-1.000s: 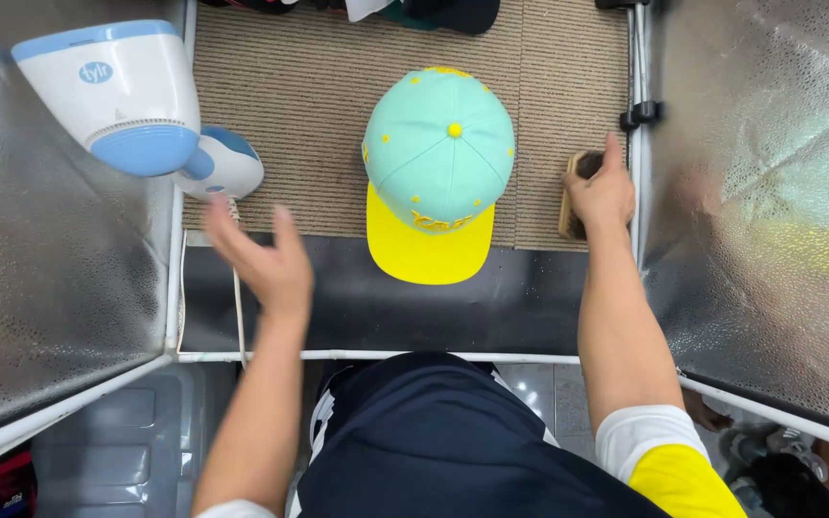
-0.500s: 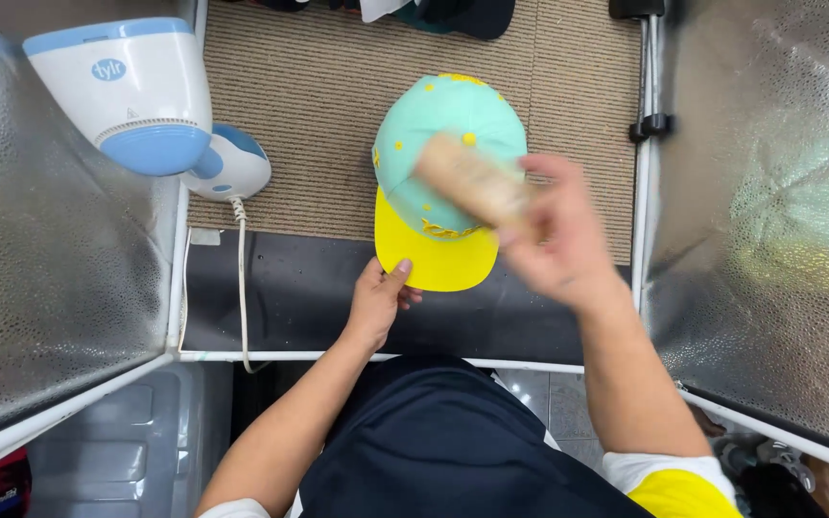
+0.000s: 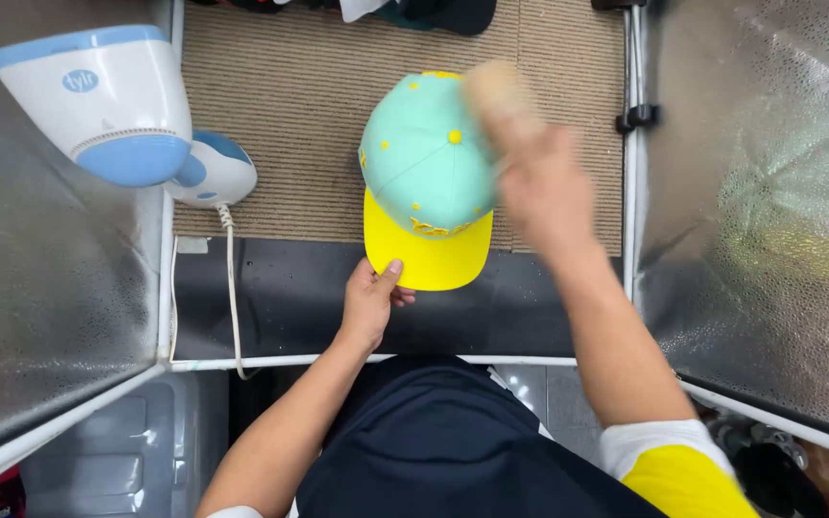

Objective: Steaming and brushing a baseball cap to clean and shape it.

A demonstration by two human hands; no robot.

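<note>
Reflective silver panels (image 3: pixel 769 192) wall in both sides, crinkled and shiny, with a ribbed tan mat (image 3: pixel 290 125) laid flat between them and a smooth dark strip (image 3: pixel 271 297) along its near edge. Top left sits a white and blue appliance (image 3: pixel 107 101), rounded plastic, its cord (image 3: pixel 230 288) trailing down across the strip. Centre stage is the cap (image 3: pixel 424 163) — mint domed crown, stiff yellow brim — lying on the mat with the brim overhanging the dark strip. The right hand (image 3: pixel 544 192) is blurred above the crown's right side, wrapped round a pale brush (image 3: pixel 501 101); exact finger positions I cannot tell. The left hand (image 3: pixel 371 302) pins the brim's near left edge, thumb up against it, fingers curled together. The risk — that light hold slips and the cap skids sideways under the brush.
</note>
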